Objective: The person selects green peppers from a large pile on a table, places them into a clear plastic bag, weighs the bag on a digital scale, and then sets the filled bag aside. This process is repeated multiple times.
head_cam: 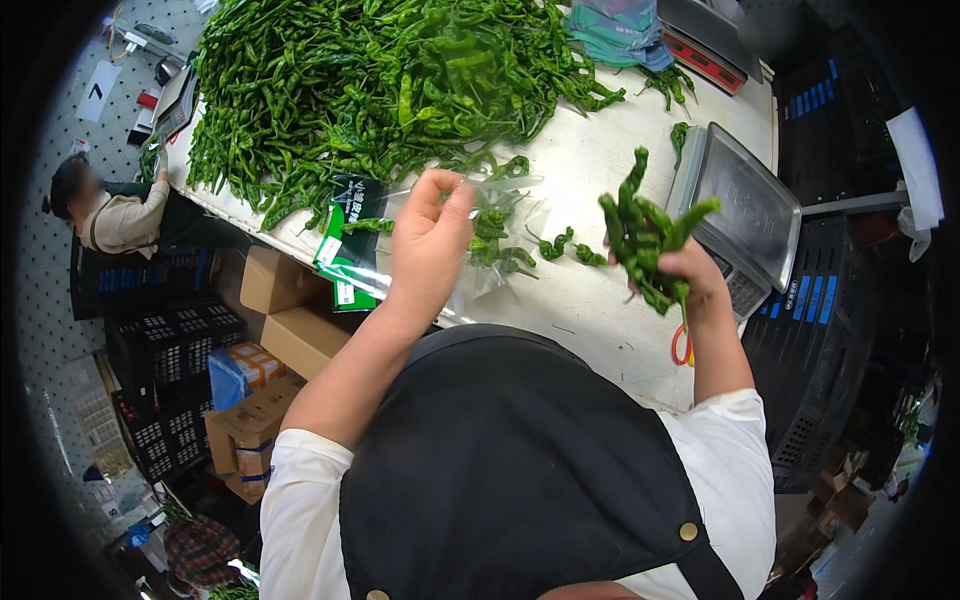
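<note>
My left hand (433, 232) pinches the edge of a clear plastic bag (487, 289) between thumb and forefinger, with its printed green and black part (360, 259) lying at the table's near edge. Green peppers show through or beside the bag. To the right, my right hand (686, 270) grips a bunch of wrinkled green peppers (641, 232) above the white table, left of a digital scale (750, 202). Loose peppers (556, 245) lie between my hands. A large heap of green peppers (360, 90) covers the far left of the table.
Blue-green packaging (622, 30) and a second scale with a red panel (703, 60) stand at the back right. Red-handled scissors (679, 346) lie near my right forearm. Cardboard boxes (300, 337) and black crates (176, 349) stand left; another person (120, 210) is at the far left.
</note>
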A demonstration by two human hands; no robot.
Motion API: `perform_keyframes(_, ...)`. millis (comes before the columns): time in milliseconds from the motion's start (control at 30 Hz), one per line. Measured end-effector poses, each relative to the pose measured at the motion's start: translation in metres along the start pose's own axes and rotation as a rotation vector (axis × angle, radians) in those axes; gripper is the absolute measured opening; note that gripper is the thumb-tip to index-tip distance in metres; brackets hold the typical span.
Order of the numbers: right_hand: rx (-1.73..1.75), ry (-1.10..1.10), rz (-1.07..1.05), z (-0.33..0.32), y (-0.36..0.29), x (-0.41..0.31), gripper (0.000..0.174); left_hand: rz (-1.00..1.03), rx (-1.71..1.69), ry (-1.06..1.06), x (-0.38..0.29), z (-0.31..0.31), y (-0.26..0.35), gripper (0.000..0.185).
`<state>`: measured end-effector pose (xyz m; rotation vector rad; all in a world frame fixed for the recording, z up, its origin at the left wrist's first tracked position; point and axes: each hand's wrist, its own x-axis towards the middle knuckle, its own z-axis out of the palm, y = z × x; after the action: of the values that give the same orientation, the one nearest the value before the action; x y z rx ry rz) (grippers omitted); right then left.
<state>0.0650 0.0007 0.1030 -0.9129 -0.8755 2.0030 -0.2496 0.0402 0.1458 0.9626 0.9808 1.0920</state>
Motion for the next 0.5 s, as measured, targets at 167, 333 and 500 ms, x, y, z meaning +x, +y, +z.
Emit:
perform_keyframes(167,-0.382,-0.187,0.139,0.064,0.005,0.008,0.085,0.056,0.184,-0.049,-0.006,0.016,-0.012,0.013)
perform_keyframes(333,-0.187,0.064,0.585,0.056,0.056,0.021,0.065,0.263,0.646,-0.133,-0.031,0.027,-0.026,0.01)
perform_keyframes(500,-0.12,-0.05,0.76,0.055,0.063,0.03,0.052,0.388,0.846,-0.385,-0.051,0.038,-0.05,0.009)
